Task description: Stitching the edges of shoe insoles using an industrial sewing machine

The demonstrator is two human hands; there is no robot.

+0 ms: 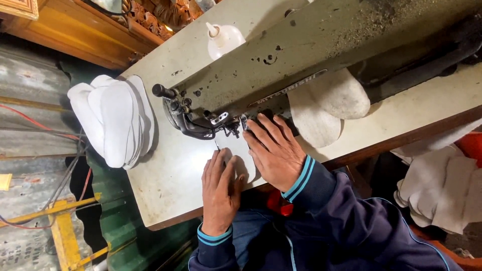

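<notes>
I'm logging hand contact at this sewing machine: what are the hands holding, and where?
Both the left hand and right hand press flat on a white fabric piece by the needle; neither grips it.

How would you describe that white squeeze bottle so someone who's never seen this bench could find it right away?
Start at the big grey-green sewing machine lying across the pale worktable. Behind its arm, on the side away from the person's hands, stands the squeeze bottle. It is the only rounded white plastic container with a pointed nozzle; the other white things nearby are flat fabric pieces.
</notes>
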